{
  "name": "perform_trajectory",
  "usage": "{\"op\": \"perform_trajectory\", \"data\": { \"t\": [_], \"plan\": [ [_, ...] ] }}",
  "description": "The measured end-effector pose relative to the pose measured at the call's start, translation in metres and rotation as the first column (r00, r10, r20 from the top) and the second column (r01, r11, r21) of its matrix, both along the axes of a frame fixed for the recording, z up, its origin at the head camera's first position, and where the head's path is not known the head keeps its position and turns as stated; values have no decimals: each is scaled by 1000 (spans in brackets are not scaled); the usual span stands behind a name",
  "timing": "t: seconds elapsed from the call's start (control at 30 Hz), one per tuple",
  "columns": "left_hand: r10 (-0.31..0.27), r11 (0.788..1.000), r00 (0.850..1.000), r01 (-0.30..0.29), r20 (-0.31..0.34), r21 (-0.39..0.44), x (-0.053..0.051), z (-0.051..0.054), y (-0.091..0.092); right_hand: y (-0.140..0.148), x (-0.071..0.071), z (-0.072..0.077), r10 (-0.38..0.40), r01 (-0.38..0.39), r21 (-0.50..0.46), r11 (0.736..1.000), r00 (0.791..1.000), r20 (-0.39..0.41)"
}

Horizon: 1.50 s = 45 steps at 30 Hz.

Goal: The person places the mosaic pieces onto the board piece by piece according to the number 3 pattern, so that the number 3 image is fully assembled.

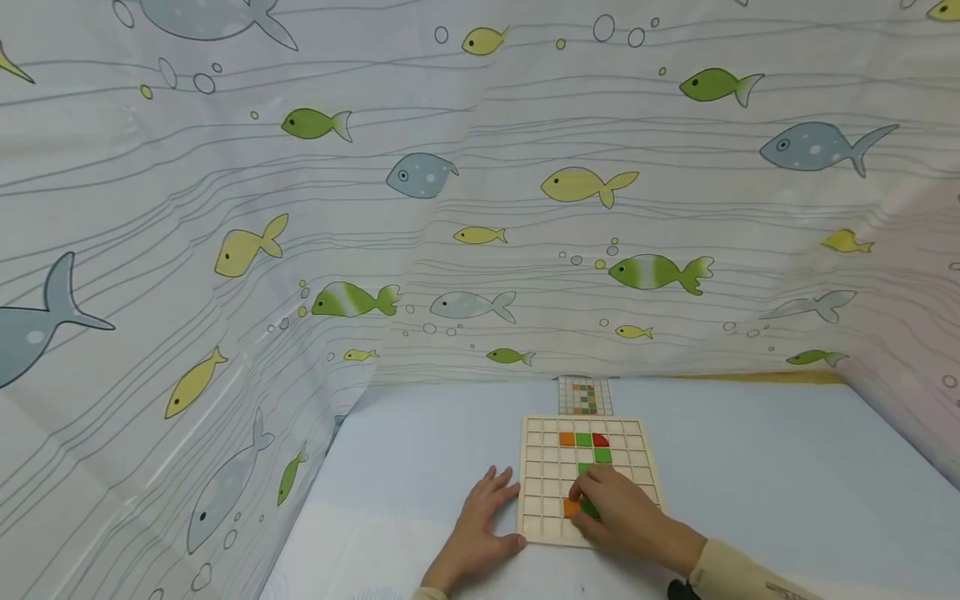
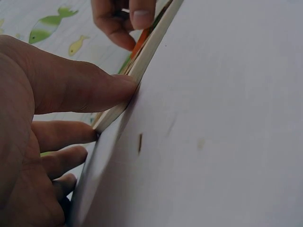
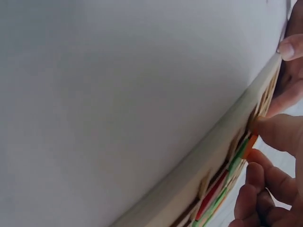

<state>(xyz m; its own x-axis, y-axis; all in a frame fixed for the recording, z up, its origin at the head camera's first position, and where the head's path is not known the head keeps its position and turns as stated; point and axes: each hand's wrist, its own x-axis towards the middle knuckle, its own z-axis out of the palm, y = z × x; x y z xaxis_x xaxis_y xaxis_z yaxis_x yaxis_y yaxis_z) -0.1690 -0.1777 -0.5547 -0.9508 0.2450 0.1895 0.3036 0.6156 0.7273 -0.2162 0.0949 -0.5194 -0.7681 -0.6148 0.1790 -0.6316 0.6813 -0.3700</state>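
Observation:
A square wooden grid board point(image 1: 542, 496) lies on the table and has coloured tiles in some cells. My left hand point(image 1: 483, 525) is at its near left corner, with spread fingers and the thumb touching the edge. Over the lower part of the board, my right hand point(image 1: 626, 512) pinches an orange tile point(image 1: 572, 508) between thumb and forefinger, down at the grid. In the right wrist view the same orange tile point(image 3: 250, 145) shows between those fingertips. Farther back sit another orange tile point(image 1: 567, 439), a green tile point(image 1: 583, 440) and a red tile point(image 1: 600, 440) with a rounded corner. My right hand hides some cells.
Behind the board lies a small pattern card point(image 1: 585, 396) printed with a grid and coloured squares. The pale table point(image 1: 780, 483) extends on both sides. A fish-print curtain point(image 1: 525, 267) hangs around the back and sides.

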Motion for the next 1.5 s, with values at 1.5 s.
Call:
{"op": "perform_trajectory", "data": {
  "t": [1.5],
  "plan": [
    [-13, 1000, 1000, 13, 1, -13, -1, -1, -1, -9, -6, -3, -154, 196, -151, 969, 956, 251]
  ]
}}
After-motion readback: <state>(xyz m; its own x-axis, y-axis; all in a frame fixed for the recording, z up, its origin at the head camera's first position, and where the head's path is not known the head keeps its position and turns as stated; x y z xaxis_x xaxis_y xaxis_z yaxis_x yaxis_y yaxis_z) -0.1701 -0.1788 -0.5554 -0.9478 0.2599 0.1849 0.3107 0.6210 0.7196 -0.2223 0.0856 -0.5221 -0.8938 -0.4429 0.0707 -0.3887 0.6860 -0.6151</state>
